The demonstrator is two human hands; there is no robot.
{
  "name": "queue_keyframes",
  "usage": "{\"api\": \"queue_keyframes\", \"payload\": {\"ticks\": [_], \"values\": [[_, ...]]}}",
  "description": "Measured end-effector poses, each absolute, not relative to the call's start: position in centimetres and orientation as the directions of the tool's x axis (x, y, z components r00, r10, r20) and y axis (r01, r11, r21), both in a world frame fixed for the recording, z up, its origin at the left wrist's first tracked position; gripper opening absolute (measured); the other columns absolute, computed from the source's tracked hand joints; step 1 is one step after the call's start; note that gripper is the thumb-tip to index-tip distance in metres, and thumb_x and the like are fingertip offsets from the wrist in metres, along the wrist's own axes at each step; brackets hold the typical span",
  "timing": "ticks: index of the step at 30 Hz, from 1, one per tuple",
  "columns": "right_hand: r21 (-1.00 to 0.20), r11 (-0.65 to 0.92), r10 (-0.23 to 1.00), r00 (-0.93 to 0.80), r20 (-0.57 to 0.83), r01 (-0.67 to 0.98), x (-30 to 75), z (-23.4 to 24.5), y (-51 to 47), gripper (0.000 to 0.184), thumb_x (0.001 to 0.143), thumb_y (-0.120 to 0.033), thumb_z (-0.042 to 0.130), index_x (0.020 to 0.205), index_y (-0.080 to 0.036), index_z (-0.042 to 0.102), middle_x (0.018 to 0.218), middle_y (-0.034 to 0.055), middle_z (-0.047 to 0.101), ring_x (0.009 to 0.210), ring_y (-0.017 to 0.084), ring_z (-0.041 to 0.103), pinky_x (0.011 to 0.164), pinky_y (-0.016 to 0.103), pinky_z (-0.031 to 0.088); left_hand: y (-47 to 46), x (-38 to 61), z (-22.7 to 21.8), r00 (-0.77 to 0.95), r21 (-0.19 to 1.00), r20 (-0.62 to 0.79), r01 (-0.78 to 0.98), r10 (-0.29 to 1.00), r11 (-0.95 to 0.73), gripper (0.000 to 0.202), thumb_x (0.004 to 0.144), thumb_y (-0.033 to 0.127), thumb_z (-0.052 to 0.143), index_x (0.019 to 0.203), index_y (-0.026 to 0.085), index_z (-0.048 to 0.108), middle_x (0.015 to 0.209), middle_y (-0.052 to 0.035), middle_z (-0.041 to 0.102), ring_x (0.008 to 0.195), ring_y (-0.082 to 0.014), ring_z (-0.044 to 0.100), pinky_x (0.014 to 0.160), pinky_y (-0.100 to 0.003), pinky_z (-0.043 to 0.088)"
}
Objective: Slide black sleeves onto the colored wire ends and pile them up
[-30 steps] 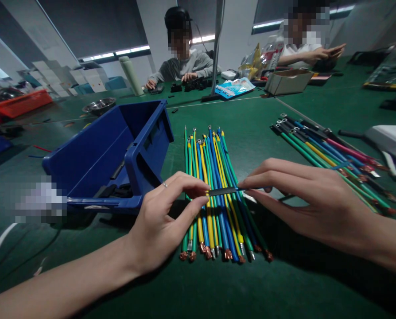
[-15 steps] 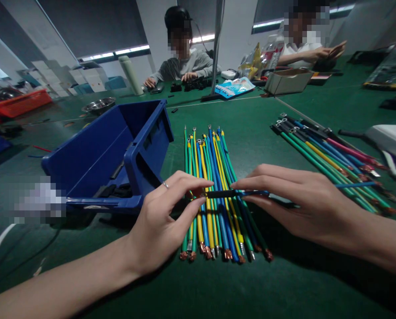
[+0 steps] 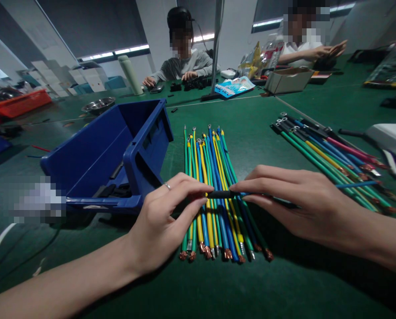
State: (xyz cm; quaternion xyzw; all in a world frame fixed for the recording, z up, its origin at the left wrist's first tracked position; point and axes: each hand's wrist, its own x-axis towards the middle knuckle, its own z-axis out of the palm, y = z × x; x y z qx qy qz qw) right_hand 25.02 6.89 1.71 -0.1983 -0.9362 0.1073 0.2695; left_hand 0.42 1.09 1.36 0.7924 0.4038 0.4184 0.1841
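Observation:
Between my two hands a black sleeve (image 3: 222, 195), which looks like heat-shrink tubing, is held level above the wires. My left hand (image 3: 165, 217) pinches its left end with thumb and index finger. At the right end my right hand (image 3: 291, 199) has its fingers closed where the sleeve meets a thin blue wire (image 3: 242, 193), mostly hidden by the fingers. Beneath both hands lies a row of cut cables (image 3: 214, 221) in green, yellow and blue. Their far ends carry metal lugs, and bare copper or metal tips show at the near ends.
A blue bin (image 3: 88, 155) with black pieces inside stands to the left. More cables (image 3: 331, 155) lie at the right, beside a white device (image 3: 390, 137). Across the table are a metal pole (image 3: 216, 48), a cardboard box (image 3: 287, 81), a steel bowl (image 3: 98, 105) and two people.
My left fingertips have closed in around the sleeve's left end, covering the metal end that showed there before. Less blue wire shows at my right fingers. The cables on the table lie unchanged.

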Motion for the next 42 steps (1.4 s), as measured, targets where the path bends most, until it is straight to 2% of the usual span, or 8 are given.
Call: {"api": "queue_keyframes", "payload": {"ticks": [8,16,23,29,33,37,42], "values": [[-0.322,0.902,0.409,-0.804,0.431,0.287,25.48,1.94,7.01,0.035,0.092,-0.007,0.049,0.123,-0.021,0.06,0.095,0.0033,0.064,0.075,0.01,0.062,0.061,0.022,0.044,0.99,0.24,1.17,0.354,0.63,0.514,0.462,0.781,-0.624,0.025,0.089,-0.004,0.057,0.108,0.01,0.067,0.097,-0.0049,0.065,0.09,-0.0105,0.063,0.079,-0.02,0.05],[-0.245,0.907,0.42,-0.772,0.478,0.342,25.28,1.84,6.9,0.031,0.095,-0.014,0.049,0.125,-0.018,0.056,0.084,0.0012,0.062,0.072,0.011,0.059,0.06,0.023,0.039,1.12,0.33,1.38,0.364,0.644,0.451,0.5,0.815,-0.579,0.016,0.095,0.004,0.053,0.1,0.01,0.066,0.091,-0.0042,0.065,0.085,-0.0109,0.062,0.077,-0.021,0.048],[-0.205,0.914,0.406,-0.81,0.423,0.35,25.39,1.87,6.79,0.036,0.097,-0.012,0.042,0.129,-0.024,0.054,0.086,-0.0005,0.06,0.064,0.01,0.056,0.055,0.024,0.034,0.99,0.37,1.66,0.388,0.635,0.415,0.525,0.823,-0.567,0.016,0.096,0.006,0.048,0.095,0.01,0.063,0.087,-0.0042,0.062,0.083,-0.0134,0.059,0.077,-0.025,0.046],[-0.219,0.912,0.408,-0.822,0.398,0.347,25.35,2.04,6.78,0.035,0.097,-0.012,0.042,0.126,-0.023,0.057,0.086,0.0012,0.062,0.062,0.01,0.057,0.054,0.025,0.033,1.03,0.48,1.52,0.404,0.627,0.388,0.542,0.828,-0.559,0.014,0.096,0.008,0.049,0.098,0.012,0.062,0.09,-0.0047,0.063,0.085,-0.0153,0.059,0.078,-0.027,0.046],[-0.221,0.915,0.4,-0.83,0.388,0.337,25.37,2.07,6.84,0.035,0.096,-0.011,0.042,0.124,-0.022,0.057,0.085,0.001,0.06,0.061,0.01,0.056,0.053,0.025,0.032,0.97,0.42,1.33,0.374,0.625,0.422,0.539,0.826,-0.564,0.02,0.094,0.007,0.054,0.112,0.013,0.06,0.097,-0.0051,0.065,0.092,-0.0151,0.061,0.083,-0.027,0.048],[-0.226,0.916,0.397,-0.833,0.385,0.332,25.31,2.08,6.89,0.035,0.095,-0.009,0.043,0.123,-0.022,0.058,0.085,0.0014,0.061,0.061,0.011,0.057,0.053,0.025,0.033,0.88,0.28,1.23,0.393,0.626,0.462,0.491,0.795,-0.606,0.018,0.092,0.004,0.056,0.105,0.012,0.065,0.093,-0.0055,0.067,0.087,-0.0144,0.063,0.078,-0.026,0.05],[-0.205,0.919,0.392,-0.828,0.401,0.336,25.25,2.21,6.84,0.037,0.093,-0.005,0.043,0.121,-0.021,0.06,0.086,0.0021,0.063,0.061,0.01,0.057,0.053,0.024,0.034,0.78,0.29,1.44,0.406,0.627,0.462,0.48,0.789,-0.614,0.019,0.092,0.002,0.056,0.106,0.009,0.067,0.092,-0.0068,0.068,0.084,-0.0145,0.062,0.076,-0.026,0.05]]}}
